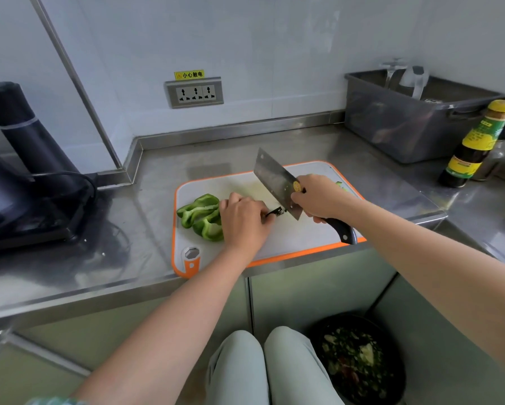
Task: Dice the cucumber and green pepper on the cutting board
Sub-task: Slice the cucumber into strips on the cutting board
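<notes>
I am looking down into a working kitchen. A stainless steel counter (pixel 146 182) is running along white wall panels. A white cutting board (pixel 289 238) with an orange rim is lying on it, carrying green pepper (pixel 201 214) pieces. The right hand (pixel 318 197) is gripping a cleaver (pixel 274 182) while the left hand (pixel 242 220) is pinching a dark green strip (pixel 277 212). A dark sauce bottle (pixel 476 144) is standing near a grey tub (pixel 406 124) with a tap (pixel 394 68) above it, and a black bin (pixel 352 318) on the floor is holding vegetable scraps.
</notes>
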Action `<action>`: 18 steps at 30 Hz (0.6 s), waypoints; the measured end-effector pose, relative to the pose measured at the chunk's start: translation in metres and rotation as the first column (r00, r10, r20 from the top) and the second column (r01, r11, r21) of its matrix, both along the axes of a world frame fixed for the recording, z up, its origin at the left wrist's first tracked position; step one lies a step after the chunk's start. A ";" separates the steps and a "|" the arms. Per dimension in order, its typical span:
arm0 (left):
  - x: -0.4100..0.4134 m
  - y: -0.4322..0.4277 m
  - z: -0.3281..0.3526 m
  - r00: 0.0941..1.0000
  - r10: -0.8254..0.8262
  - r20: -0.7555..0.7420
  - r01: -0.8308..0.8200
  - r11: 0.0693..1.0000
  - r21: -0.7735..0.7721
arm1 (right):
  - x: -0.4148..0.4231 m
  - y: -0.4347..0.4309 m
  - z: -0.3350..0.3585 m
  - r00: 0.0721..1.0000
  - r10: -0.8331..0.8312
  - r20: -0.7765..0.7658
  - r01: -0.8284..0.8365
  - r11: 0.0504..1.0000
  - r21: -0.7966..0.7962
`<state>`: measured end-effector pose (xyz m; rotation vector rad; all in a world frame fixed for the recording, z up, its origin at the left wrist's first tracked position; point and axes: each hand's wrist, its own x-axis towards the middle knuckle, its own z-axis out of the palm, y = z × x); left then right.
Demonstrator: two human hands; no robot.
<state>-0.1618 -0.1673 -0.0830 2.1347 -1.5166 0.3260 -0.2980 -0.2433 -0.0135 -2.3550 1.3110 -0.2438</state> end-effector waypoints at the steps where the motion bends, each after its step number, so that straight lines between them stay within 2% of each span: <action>1: -0.001 0.000 0.001 1.000 0.000 0.004 0.000 1.000 0.009 | 0.001 0.001 0.004 0.999 0.019 -0.042 -0.019 1.000 -0.003; 5: -0.002 -0.001 0.001 1.000 0.013 -0.024 -0.012 1.000 0.013 | 0.005 0.003 0.004 0.984 0.046 -0.175 -0.050 0.999 -0.019; 9: -0.002 0.000 -0.002 0.998 -0.006 -0.058 0.004 0.999 -0.047 | 0.008 0.004 0.002 0.974 0.061 -0.217 -0.060 0.998 0.014; 12: -0.002 0.000 -0.003 0.997 -0.018 -0.069 0.013 0.998 -0.068 | 0.009 0.006 -0.008 0.981 0.044 -0.189 -0.042 0.999 0.010; 18: 0.000 -0.002 -0.007 0.995 -0.028 -0.098 0.019 0.996 -0.087 | 0.002 0.005 -0.023 0.999 -0.047 -0.004 0.047 0.997 -0.057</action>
